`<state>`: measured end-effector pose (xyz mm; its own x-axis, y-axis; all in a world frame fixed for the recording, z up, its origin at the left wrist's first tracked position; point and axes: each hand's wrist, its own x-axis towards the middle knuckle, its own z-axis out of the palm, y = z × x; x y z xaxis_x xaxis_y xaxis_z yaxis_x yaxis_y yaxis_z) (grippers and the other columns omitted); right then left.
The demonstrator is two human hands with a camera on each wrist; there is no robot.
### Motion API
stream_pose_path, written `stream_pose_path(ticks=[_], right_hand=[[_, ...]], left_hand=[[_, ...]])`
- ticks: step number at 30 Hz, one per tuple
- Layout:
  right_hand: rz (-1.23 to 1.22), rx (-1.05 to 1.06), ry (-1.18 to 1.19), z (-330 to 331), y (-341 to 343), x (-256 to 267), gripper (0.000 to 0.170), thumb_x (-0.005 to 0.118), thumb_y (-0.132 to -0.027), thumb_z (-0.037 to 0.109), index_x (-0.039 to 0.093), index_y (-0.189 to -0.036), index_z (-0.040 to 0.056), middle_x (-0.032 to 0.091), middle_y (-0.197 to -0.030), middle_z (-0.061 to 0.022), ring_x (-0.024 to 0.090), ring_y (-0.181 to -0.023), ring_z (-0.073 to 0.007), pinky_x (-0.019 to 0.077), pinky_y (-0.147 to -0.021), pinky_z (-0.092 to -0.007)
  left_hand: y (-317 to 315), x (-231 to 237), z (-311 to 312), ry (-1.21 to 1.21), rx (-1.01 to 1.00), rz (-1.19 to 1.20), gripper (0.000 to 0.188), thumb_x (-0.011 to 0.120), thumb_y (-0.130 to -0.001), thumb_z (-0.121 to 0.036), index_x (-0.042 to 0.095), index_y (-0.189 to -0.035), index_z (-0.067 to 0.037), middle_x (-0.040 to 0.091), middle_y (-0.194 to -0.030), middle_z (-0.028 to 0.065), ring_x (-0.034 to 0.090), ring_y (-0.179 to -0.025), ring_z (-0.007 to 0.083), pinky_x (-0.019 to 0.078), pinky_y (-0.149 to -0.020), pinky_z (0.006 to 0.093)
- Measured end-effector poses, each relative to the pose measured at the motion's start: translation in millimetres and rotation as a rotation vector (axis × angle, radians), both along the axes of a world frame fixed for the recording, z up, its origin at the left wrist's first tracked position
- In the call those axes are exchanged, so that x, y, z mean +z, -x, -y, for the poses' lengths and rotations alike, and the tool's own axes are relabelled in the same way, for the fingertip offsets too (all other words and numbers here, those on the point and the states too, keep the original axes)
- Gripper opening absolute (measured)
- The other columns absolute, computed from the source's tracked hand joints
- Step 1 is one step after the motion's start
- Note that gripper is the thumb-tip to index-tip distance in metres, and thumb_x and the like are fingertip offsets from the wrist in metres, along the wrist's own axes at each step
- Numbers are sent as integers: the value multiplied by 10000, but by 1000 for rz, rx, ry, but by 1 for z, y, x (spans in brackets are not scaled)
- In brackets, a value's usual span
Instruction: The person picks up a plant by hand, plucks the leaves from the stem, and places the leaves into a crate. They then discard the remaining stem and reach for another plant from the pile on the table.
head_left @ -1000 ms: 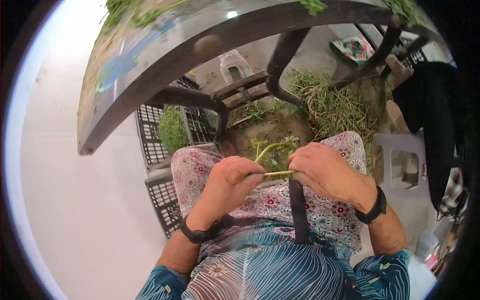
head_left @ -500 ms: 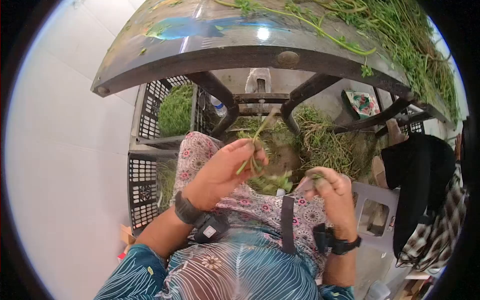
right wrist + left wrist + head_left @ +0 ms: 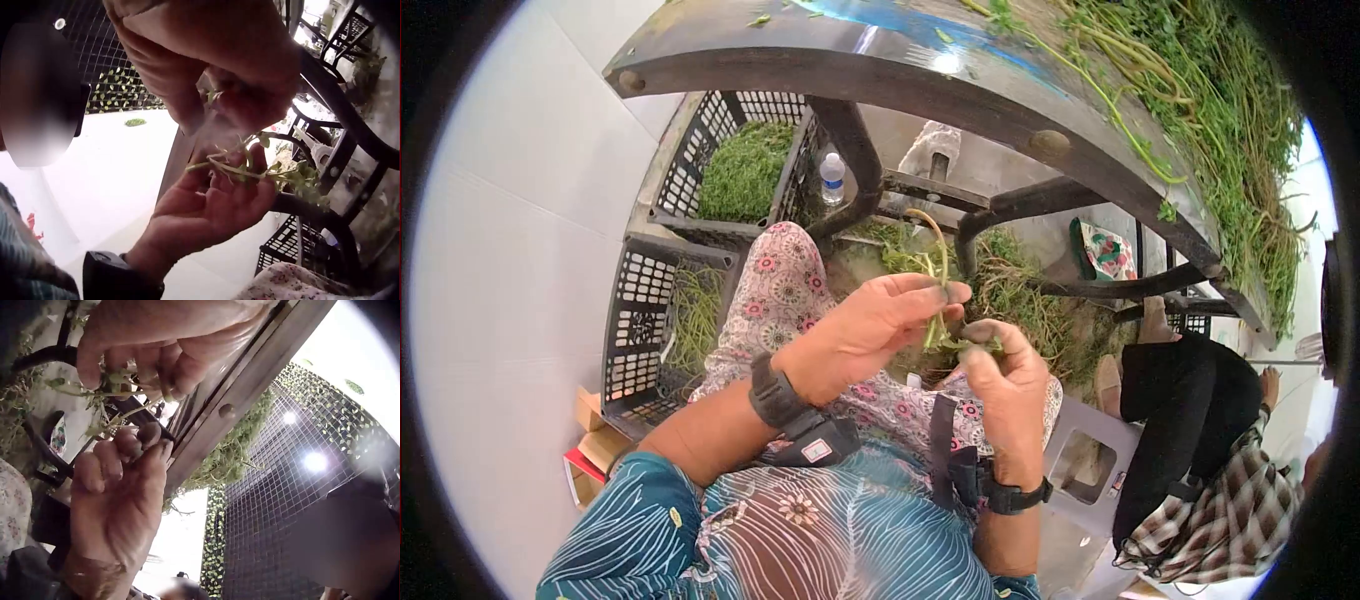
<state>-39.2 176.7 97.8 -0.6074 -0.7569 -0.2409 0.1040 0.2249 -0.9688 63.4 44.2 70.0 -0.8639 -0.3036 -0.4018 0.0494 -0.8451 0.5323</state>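
Observation:
In the head view my left hand (image 3: 880, 322) pinches thin leafy green stems (image 3: 941, 240) between thumb and fingers, above my lap. One stem curves upward from the grip while leaves and cut ends hang below. The right wrist view shows these stems (image 3: 234, 167) lying across the curled fingers of my left hand (image 3: 209, 209). Close beside, my right hand (image 3: 1012, 392) has its thumb against its curled fingers, leaves right at the fingertips. A small green bit (image 3: 211, 97) shows between the right fingers in the right wrist view.
A table (image 3: 840, 68) with a heap of greens (image 3: 1220, 110) stands ahead. Black crates (image 3: 640, 330) with greens sit at the left, a water bottle (image 3: 832, 180) near them. More stems (image 3: 1025, 290) lie on the floor. Another person's legs (image 3: 1190, 400) and a plastic stool (image 3: 1090, 455) are at the right.
One stem was stretched between both hands at first; now the hands are apart, stems in the left. Since half a second ago the right hand has come nearer the left. The head view has shifted.

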Motion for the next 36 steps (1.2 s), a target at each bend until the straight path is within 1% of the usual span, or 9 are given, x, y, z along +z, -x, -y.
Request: stream_pose_path(ticks=[3, 12, 15, 18, 19, 22, 26, 30, 36], right_hand=[[-512, 136, 0, 7, -4, -7, 170, 611, -734, 34, 601, -900, -4, 574, -796, -98, 561, -676, -181, 439, -591, -278], [-735, 136, 22, 3, 3, -13, 98, 577, -758, 35, 610, -846, 8, 563, -767, -88, 554, -646, -195, 433, -564, -296], [-256, -18, -81, -1, 7, -16, 98, 527, -784, 53, 590, -856, 34, 566, -774, -49, 504, -620, -142, 403, -576, -240], [678, -275, 301, -18, 38, -21, 143, 506, -796, 70, 562, -927, 79, 517, -752, -21, 431, -562, -123, 374, -534, -216], [879, -237, 477, -22, 47, -26, 201, 503, -789, 49, 526, -987, 79, 487, -739, -22, 393, -552, -132, 382, -502, -236], [795, -480, 378, -24, 45, -18, 209, 507, -791, 45, 538, -997, 63, 511, -754, -44, 448, -608, -154, 435, -526, -252], [841, -369, 387, -27, 37, -16, 211, 523, -809, 54, 537, -1019, 39, 507, -755, -48, 505, -711, -201, 497, -610, -284], [1169, -196, 683, -40, 41, -26, 230, 517, -852, 114, 499, -1072, 49, 504, -827, -47, 494, -687, -169, 478, -544, -267], [790, -242, 428, -46, 38, -5, 242, 544, -822, 65, 501, -1060, 60, 546, -917, -89, 518, -641, -135, 381, -406, -175]], left_hand=[[1, 5, -5, 22, 6, -8, 240, 616, -842, -174, 615, -1029, -23, 629, -984, 58, 579, -898, 125, 446, -792, 252], [-5, 2, -3, 579, -75, 185, 176, 591, -836, -138, 640, -947, -11, 630, -899, 6, 538, -805, 44, 425, -718, 202], [-4, 9, -4, 632, -106, 217, 165, 589, -841, -144, 641, -940, -22, 629, -886, -3, 531, -776, 36, 419, -694, 193], [-2, 7, 1, 483, -20, 128, 172, 591, -852, -168, 636, -942, -28, 628, -877, 0, 536, -757, 50, 422, -684, 197], [-3, 4, 3, 408, 19, 81, 178, 592, -855, -178, 633, -943, -29, 628, -876, 3, 539, -753, 56, 424, -683, 200], [-2, 0, 1, 195, 49, 46, 209, 588, -864, -216, 625, -956, -32, 624, -885, 13, 541, -742, 74, 428, -677, 208], [-1, -3, -2, 278, 11, 0, 232, 575, -872, -230, 617, -979, -29, 623, -905, 14, 542, -758, 76, 430, -684, 217], [-4, 3, 2, 478, 2, 42, 233, 562, -880, -226, 620, -992, -30, 626, -910, 15, 546, -775, 76, 429, -690, 220], [-3, 8, 1, 445, 60, 20, 218, 545, -888, -195, 625, -999, -26, 631, -914, 26, 551, -790, 78, 444, -706, 227]])
